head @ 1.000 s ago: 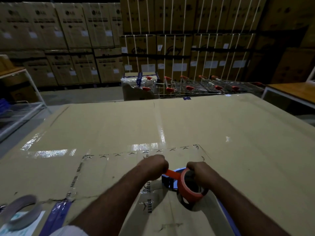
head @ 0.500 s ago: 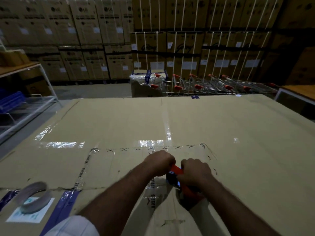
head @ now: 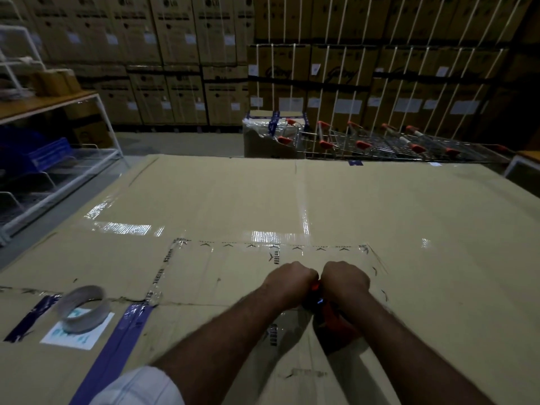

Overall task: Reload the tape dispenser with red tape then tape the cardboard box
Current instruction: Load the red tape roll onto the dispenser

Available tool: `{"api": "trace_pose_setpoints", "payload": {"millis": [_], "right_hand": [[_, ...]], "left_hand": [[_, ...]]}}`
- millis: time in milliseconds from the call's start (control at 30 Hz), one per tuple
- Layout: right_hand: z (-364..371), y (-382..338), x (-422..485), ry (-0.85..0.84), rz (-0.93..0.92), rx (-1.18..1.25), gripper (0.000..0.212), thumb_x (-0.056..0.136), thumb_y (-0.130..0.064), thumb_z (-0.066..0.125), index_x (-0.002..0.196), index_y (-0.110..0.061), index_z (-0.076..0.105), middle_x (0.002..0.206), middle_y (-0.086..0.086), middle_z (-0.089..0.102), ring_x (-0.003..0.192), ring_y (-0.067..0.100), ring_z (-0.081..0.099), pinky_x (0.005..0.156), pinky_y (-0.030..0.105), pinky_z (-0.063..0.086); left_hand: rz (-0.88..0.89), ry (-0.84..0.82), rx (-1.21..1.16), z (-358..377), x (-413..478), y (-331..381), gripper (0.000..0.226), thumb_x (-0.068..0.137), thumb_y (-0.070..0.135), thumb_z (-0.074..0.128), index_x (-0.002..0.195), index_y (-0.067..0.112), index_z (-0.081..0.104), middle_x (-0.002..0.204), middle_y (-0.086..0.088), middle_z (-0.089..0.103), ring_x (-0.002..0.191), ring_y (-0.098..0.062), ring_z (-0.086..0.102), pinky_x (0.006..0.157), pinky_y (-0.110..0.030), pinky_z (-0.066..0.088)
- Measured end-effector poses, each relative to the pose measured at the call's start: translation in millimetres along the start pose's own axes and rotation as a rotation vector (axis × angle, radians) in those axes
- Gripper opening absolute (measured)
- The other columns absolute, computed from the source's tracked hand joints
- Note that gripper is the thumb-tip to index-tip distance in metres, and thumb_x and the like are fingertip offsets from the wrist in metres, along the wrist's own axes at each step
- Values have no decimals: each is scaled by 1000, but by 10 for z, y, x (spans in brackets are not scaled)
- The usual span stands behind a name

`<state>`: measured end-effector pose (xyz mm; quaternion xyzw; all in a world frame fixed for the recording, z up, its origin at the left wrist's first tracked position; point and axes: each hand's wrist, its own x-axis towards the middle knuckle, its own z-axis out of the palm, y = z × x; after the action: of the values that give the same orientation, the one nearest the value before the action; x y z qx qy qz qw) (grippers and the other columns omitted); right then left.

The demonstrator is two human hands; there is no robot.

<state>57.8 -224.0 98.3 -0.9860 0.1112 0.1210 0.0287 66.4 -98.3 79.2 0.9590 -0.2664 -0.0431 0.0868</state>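
The tape dispenser (head: 317, 303), dark with a blue glint, sits low over the big flat cardboard box (head: 409, 244), mostly hidden by my fists. The red tape roll (head: 333, 318) shows under my right wrist, loaded on the dispenser. My left hand (head: 287, 277) is closed on the red tape's free end (head: 315, 286). My right hand (head: 344, 280) is closed on the dispenser, knuckles touching the left hand. Both fists rest just above the box top, inside a rectangle of clear printed tape.
An empty grey tape core (head: 83, 308) lies on a white label at the box's near left, beside blue tape strips (head: 117, 346). A white wire rack (head: 58, 171) stands left. Shopping trolleys (head: 394, 144) and stacked cartons (head: 175, 54) stand beyond the box's far edge.
My hands came together from about a hand's width apart, and my right hand rolled over the red roll, covering it. The view shifted so the grey core sits further right.
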Motion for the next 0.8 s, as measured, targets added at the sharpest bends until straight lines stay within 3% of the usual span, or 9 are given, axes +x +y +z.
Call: {"api": "trace_pose_setpoints", "payload": {"millis": [300,467,600,800], "right_hand": [[121,-36,-39,23,-8,17,27,84,-29,66,108,-16,64,107,4,67,99,25,64,92,42,49],[113,-43,-33,-30,39,95,38,75,-39,74,106,-20,61,103,2,63,101,24,63,96,45,47],[95,-49,7,-59,47,79,38,76,-32,74,108,-18,60,109,3,64,105,24,62,98,46,48],[161,-65,14,-89,43,91,45,75,-38,79,110,-18,59,110,2,64,105,23,62,97,40,48]], "left_hand": [[-20,73,28,138,-117,22,17,86,14,56,99,6,62,91,-20,66,81,-38,65,63,-38,50],[-78,88,-7,182,-192,78,19,87,11,56,104,5,56,98,-23,64,88,-43,62,59,-36,35],[-97,96,-16,114,-213,154,28,86,9,60,109,3,46,100,-25,64,88,-46,61,60,-39,36],[-121,89,-51,84,-217,176,34,86,12,62,114,4,43,102,-25,64,89,-45,63,61,-38,37]]}}
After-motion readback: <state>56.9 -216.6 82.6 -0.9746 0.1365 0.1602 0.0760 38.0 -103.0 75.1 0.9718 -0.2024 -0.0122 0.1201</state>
